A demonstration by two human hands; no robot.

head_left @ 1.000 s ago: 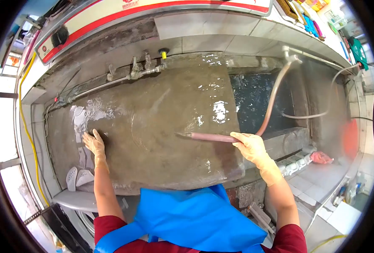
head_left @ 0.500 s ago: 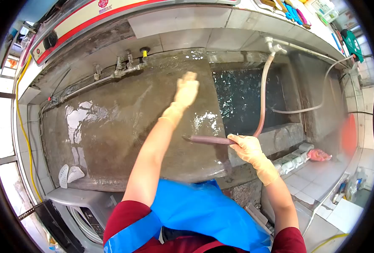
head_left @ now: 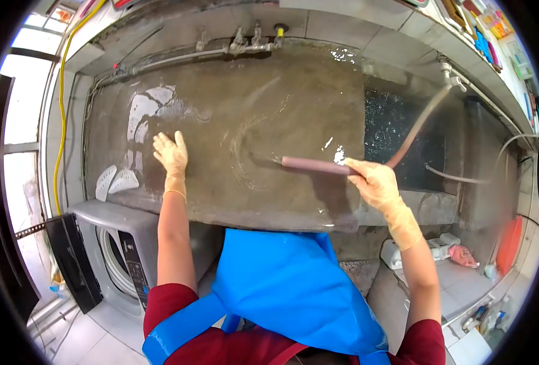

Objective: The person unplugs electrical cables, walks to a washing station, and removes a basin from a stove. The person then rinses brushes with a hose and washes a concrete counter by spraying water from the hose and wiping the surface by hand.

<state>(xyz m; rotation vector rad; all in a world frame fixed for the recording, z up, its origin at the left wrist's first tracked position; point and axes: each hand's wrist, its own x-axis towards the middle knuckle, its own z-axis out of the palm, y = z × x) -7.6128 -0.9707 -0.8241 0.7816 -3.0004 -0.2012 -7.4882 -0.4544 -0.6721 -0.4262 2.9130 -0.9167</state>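
Observation:
My right hand (head_left: pixel 376 185), in a pale yellow glove, grips a brownish-pink hose (head_left: pixel 318 165) near its end. Water comes out of the hose tip, which points left over a wet grey-brown slab (head_left: pixel 233 121). From my hand the hose curves up to a tap (head_left: pixel 456 82) at the upper right. On the left, my gloved left hand (head_left: pixel 172 153) is over the slab with its fingers spread and nothing in it. Whether it touches the surface, I cannot tell. Below and left of it, two white perforated pieces (head_left: pixel 123 180) lie at the slab's edge.
A dark basin of water (head_left: pixel 403 134) adjoins the slab on the right. Pipes and valves (head_left: pixel 239 44) run along the back wall. A grey washing machine (head_left: pixel 117 243) stands at the lower left. White containers (head_left: pixel 393 254) and a pink bag (head_left: pixel 462 256) are at the right.
My left hand reached up toward the back middle, then came back to the left side. My right hand keeps hold of the hose. The view has shifted.

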